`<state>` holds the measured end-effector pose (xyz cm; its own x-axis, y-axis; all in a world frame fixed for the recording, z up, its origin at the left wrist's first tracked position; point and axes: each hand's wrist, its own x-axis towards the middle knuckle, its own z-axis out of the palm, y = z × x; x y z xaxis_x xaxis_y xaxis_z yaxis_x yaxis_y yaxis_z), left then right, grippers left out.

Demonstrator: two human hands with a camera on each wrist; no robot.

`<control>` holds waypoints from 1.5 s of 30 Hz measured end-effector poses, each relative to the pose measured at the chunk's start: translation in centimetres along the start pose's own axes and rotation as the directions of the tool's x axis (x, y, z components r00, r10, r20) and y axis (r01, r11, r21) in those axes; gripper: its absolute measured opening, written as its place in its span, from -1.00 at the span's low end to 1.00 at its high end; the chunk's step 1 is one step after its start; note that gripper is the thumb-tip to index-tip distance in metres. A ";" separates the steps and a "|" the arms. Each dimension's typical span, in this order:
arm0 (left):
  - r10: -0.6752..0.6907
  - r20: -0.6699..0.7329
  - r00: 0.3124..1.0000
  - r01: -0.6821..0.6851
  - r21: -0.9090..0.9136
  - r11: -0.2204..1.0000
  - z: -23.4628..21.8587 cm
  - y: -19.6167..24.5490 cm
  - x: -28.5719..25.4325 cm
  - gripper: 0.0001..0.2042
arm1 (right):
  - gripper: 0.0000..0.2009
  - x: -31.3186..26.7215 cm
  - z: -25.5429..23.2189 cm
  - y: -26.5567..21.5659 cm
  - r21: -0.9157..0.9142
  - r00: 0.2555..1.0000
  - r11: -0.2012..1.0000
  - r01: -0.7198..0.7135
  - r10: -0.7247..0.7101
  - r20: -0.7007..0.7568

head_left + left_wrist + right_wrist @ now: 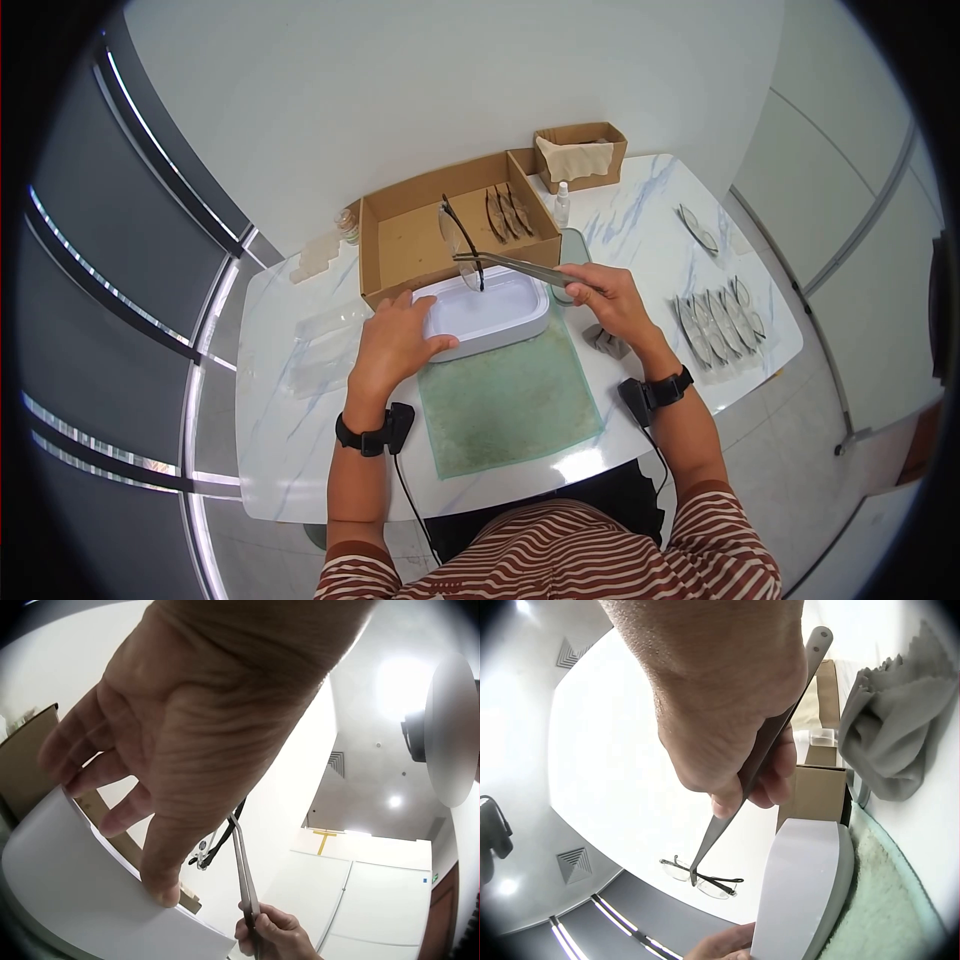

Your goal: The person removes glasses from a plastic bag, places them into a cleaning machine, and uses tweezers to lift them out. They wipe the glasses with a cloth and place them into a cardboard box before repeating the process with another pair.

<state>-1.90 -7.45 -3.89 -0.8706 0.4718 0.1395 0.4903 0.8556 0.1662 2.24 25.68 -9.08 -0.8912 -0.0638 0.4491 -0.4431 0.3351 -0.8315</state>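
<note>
My right hand [612,300] grips long metal tweezers [530,269]. Their tips pinch a pair of dark-framed eyeglasses [697,880], which hangs over a pale oval basin [490,347] with a grey base. My left hand [392,342] rests on the basin's left end, its fingers spread and the thumb along the near rim. From the left wrist, the thumb and fingertips lie right at the rim of the white wall [97,892]. A green cloth mat [510,405] lies in front of the basin.
Behind the basin stands a cardboard box [410,235] with several eyeglasses inside. More glasses [715,325] lie in a row at right, another pair [697,230] farther back. A grey cloth [606,342], a spray bottle [562,205], a small box [607,178] and clear plastic bags [325,350] surround the work.
</note>
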 end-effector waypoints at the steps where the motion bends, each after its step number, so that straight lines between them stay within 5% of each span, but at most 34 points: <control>1: 0.000 -0.002 1.000 0.000 -0.001 1.000 0.0 0.0 0.0 -0.29 | -0.71 0.0 0.0 0.1 -0.002 1.000 1.000 0.001 -0.001 0.000; 8: -0.028 0.049 0.998 0.029 -0.019 0.999 -0.2 -0.2 0.0 -0.33 | -0.73 0.0 0.1 0.5 -0.081 0.999 0.996 -0.021 0.025 0.038; 13: 0.028 0.084 0.996 -0.025 -0.038 0.999 -0.4 -1.6 -0.3 -0.37 | -0.74 -0.3 -1.6 -5.6 -0.218 0.996 0.975 0.041 -0.024 0.081; 16: 0.124 0.107 0.986 -0.119 -0.048 0.992 -0.7 -2.6 -0.2 -0.41 | -0.75 -0.9 -3.0 -9.5 -0.471 0.947 0.841 0.265 -0.137 0.290; 20: 0.160 0.089 0.983 -0.149 -0.121 0.981 -0.6 -3.5 -0.1 -0.45 | -0.76 -2.0 -2.7 -12.1 -0.657 0.892 0.666 0.354 -0.031 0.450; 27: 0.177 0.026 0.984 -0.172 -0.121 0.978 0.4 -3.8 -0.1 -0.48 | -0.73 -2.3 -1.0 -11.6 -0.692 0.803 0.586 0.421 0.114 0.585; 31: 0.146 0.118 0.982 -0.134 -0.108 0.985 -0.3 -3.2 -0.1 -0.42 | -0.72 -2.4 -1.8 -11.7 -0.695 0.819 0.609 0.382 0.124 0.560; 34: 0.151 0.136 0.979 -0.140 -0.087 0.986 -0.1 -3.3 0.0 -0.37 | -0.73 -3.1 -2.8 -11.7 -0.650 0.898 0.706 0.281 0.045 0.438; 36: 0.172 0.064 0.983 -0.165 -0.102 0.981 0.3 -3.5 -0.2 -0.42 | -0.74 -3.6 -2.9 -10.4 -0.566 0.990 0.812 0.142 -0.121 0.074; 37: 0.193 0.061 0.979 -0.186 -0.096 0.978 0.3 -3.4 -0.2 -0.42 | -0.74 -3.7 -3.0 -9.2 -0.574 0.991 0.808 0.132 -0.124 0.054; 40: 0.145 0.122 0.982 -0.136 -0.079 0.988 0.1 -3.0 0.0 -0.40 | -0.74 -3.6 -3.7 -4.2 -0.496 0.896 0.864 -0.086 -0.151 -0.418; 45: 0.160 0.110 0.981 -0.152 -0.078 0.985 -0.2 -2.8 -0.3 -0.40 | -0.72 -3.6 -3.9 0.2 -0.651 0.888 0.682 -0.333 -0.005 -0.460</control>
<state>-3.06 -10.05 -4.22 -0.7799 0.6233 0.0564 0.6188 0.7546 0.2183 5.74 29.63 -9.58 -0.7442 0.3741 0.5534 0.0585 0.8618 -0.5039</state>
